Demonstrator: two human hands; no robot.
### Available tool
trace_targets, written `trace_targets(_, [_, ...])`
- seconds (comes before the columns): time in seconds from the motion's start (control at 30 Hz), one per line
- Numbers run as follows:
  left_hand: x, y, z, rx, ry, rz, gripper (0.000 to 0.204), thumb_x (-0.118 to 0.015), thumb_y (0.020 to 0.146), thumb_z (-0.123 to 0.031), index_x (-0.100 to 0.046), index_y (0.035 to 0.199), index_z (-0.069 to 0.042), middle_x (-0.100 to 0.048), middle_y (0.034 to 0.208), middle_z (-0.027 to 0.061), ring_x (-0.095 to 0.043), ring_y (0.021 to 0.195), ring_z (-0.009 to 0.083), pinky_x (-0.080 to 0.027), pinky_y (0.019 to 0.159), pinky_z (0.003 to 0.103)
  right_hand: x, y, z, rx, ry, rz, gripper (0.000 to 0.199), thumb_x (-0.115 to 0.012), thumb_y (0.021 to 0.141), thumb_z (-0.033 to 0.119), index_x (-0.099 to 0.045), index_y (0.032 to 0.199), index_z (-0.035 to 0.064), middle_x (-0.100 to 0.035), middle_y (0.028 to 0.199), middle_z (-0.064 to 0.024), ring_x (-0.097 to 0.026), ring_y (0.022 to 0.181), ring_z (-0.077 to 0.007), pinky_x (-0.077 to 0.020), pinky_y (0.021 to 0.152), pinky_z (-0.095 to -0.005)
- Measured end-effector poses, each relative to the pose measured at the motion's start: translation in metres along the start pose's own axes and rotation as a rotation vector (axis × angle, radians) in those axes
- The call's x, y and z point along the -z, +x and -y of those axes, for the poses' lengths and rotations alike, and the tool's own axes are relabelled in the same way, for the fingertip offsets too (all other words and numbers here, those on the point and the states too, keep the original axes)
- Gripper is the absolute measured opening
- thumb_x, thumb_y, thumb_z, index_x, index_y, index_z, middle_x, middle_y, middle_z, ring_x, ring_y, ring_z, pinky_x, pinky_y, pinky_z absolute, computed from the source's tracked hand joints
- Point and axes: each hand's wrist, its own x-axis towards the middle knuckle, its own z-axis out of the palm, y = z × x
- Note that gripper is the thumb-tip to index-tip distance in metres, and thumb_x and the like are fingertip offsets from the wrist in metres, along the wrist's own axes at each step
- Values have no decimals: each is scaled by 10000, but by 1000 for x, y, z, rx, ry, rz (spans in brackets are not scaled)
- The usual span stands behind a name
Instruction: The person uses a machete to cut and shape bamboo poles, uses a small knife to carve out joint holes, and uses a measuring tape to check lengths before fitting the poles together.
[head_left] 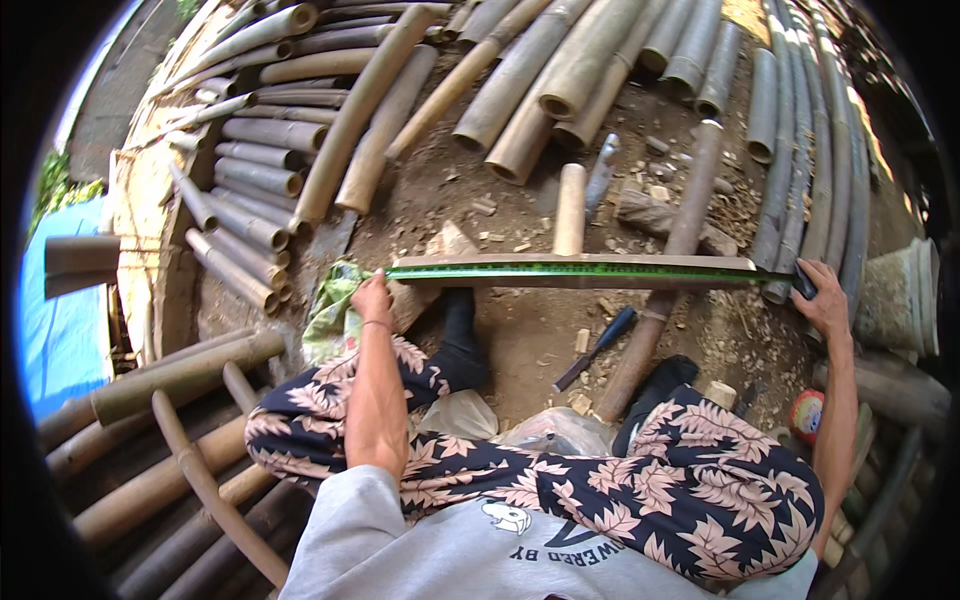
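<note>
A green tape measure (600, 270) is pulled out along a long split bamboo strip (520, 262), which lies crosswise in front of my knees. My left hand (372, 300) pinches the tape's end at the strip's left end. Whether it also grips the strip is hard to tell. Past the strip's right end, my right hand (825, 298) is closed around the dark tape case (803, 282). A bamboo pole (695, 190) slants beneath the strip. Below the strip, a blade tool with a dark blue handle (610, 335) lies on the ground.
Cut bamboo poles (580, 60) fill the far side, with more stacked left (250, 180) and near left (160, 450). A pale wooden cylinder (570, 205) and a rough log piece (660, 215) lie beyond the strip. Wood chips cover the dirt. A grey bucket (900, 295) stands at right.
</note>
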Motion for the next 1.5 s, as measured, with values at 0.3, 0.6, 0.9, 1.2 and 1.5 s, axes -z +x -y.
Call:
trace_targets(0.3, [-4,-17,3,102,2,116,376,-714,901,-348,-667,1162,-81,-622,1028,55,-598,881,206,-517,704,370,-24,7,-10,-117,-1,71,560,-723,747,384,-668,1249,143,-634,1263,-83,-576,1202,-277,-467,1032,-397])
trace_targets(0.6, [3,4,12,96,-30,154,360,-685,923,-353,-648,1162,-86,-608,1094,66,-600,943,230,-555,764,380,-36,4,-13,-84,28,33,568,-691,735,389,-667,1246,141,-637,1251,-85,-568,1191,-304,-479,1018,-412])
trace_targets(0.9, [14,31,17,-120,82,-7,261,-717,886,-303,-704,958,-52,-613,801,12,-554,691,136,-454,595,277,-28,-9,17,58,-153,150,539,-648,863,311,-513,1384,272,-526,1206,-138,-536,1146,-335,-514,926,-474])
trace_targets(1.2, [-24,-16,-61,-458,234,149,387,-655,938,-360,-678,1050,9,-630,744,58,-565,674,191,-462,632,303,-30,-122,62,-108,151,587,425,-603,897,385,-571,1287,218,-537,1162,-163,-542,1127,-370,-463,925,-503])
trace_targets(1.5, [-185,-238,-40,-1463,1046,794,726,-808,715,-241,-483,1346,-86,-471,1335,166,-488,1219,360,-439,1047,472,-58,-235,15,-405,680,423,441,-584,947,315,-566,1271,18,-610,1153,-201,-593,1086,-300,-444,953,-367])
